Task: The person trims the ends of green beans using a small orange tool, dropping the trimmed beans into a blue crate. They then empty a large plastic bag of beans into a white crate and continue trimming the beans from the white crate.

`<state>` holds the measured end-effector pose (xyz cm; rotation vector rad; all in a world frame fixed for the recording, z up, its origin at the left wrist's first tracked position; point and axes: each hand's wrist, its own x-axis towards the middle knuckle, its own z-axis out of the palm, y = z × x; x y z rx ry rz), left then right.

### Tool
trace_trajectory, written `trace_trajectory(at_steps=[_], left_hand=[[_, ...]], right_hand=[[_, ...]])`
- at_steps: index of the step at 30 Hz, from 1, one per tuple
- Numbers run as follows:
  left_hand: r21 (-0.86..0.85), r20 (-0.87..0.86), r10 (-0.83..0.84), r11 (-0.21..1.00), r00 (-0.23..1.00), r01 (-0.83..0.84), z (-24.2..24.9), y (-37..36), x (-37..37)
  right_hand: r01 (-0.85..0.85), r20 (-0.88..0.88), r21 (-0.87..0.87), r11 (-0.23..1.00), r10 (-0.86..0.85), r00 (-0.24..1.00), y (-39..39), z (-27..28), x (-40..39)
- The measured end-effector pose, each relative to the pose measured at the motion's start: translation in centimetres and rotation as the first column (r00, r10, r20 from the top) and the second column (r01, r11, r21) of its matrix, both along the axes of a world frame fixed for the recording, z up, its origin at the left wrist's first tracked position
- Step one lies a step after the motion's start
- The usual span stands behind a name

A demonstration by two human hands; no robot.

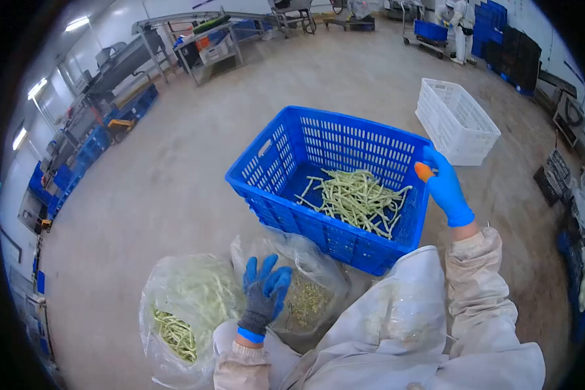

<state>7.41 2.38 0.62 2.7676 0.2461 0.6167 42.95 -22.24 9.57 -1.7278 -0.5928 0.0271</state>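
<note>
The right hand (446,188) grips the blue crate's (318,140) rim, left hand (265,290) open over the bags (195,292); likely mid-sort, next reaching for beans (357,198).

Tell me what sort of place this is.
Probably a vegetable-processing plant: a blue slatted plastic crate holding pale green beans, clear plastic bags of beans, and conveyor machinery along the wall.

Right hand (447,188) on blue crate (286,156) rim, left hand (265,292) over bag (309,302)

Bare concrete floor (175,162), white crate (456,120), stacked blue crates (494,23), conveyor machinery (120,62), ceiling strip lights (77,24)
</note>
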Motion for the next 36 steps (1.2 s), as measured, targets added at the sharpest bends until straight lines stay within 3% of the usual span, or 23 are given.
trace_trajectory(at_steps=[5, 7, 11, 13, 14, 16, 18, 23, 29, 32, 33, 35, 36], left_hand=[[0.131, 0.089, -0.126, 0.985, 0.988, 0.114, -1.4, 2.7, 4.7], [-0.072, 0.102, 0.053, 0.996, 0.993, -0.046, 0.6, 1.2, 8.2], [-0.054, 0.022, -0.05, 0.997, 0.999, 0.051, -0.1, 1.7, 14.9], [0.031, 0.015, -0.119, 0.992, 0.993, 0.119, -1.8, 2.2, 18.2], [0.058, 0.062, -0.101, 0.994, 0.993, 0.098, -2.4, 2.4, 19.9], [0.052, 0.077, -0.124, 0.991, 0.989, 0.121, -5.2, 3.5, 21.8], [0.026, 0.207, -0.114, 0.994, 0.972, 0.111, -6.4, 3.5, 22.5], [-0.031, 0.068, -0.09, 0.995, 0.994, 0.093, -7.5, 3.6, 21.6], [-0.069, -0.145, -0.126, 0.991, 0.981, 0.117, -5.9, 3.9, 22.1], [-0.064, -0.275, -0.123, 0.992, 0.954, 0.11, -3.6, 3.7, 22.8], [-0.057, -0.295, -0.112, 0.993, 0.949, 0.1, -3.0, 3.8, 23.1], [-0.012, -0.417, -0.118, 0.992, 0.901, 0.124, -1.9, 3.6, 23.4], [-0.009, -0.429, -0.12, 0.992, 0.895, 0.128, -1.3, 3.4, 23.3]], right_hand=[[0.044, 0.002, -0.149, 0.988, -0.044, 0.999, -1.6, -6.8, 2.5], [0.075, -0.023, -0.18, 0.981, -0.081, 0.996, -0.9, -8.2, 3.4], [0.125, -0.038, -0.171, 0.977, -0.133, 0.99, -0.4, -13.1, 9.8], [0.335, 0.378, -0.284, 0.898, -0.216, 0.9, -0.3, -13.6, 12.8], [0.34, 0.37, -0.295, 0.893, -0.221, 0.902, 0.0, -13.6, 14.2], [0.594, 0.613, -0.426, 0.683, -0.264, 0.744, 0.5, -13.3, 16.1], [0.527, 0.538, -0.485, 0.698, -0.238, 0.809, 0.2, -15.6, 18.0], [0.419, 0.408, -0.507, 0.753, -0.218, 0.886, 0.1, -17.6, 17.9], [0.425, 0.38, -0.649, 0.631, -0.216, 0.899, 0.4, -16.6, 18.3], [0.283, 0.227, -0.813, 0.508, -0.171, 0.959, 1.2, -13.7, 17.8], [0.263, 0.207, -0.814, 0.518, -0.165, 0.964, 0.8, -12.7, 17.6], [0.058, -0.14, -0.639, 0.767, -0.191, 0.971, -1.1, -10.7, 17.2], [0.047, -0.162, -0.683, 0.729, -0.214, 0.963, -3.0, -10.0, 16.3]])
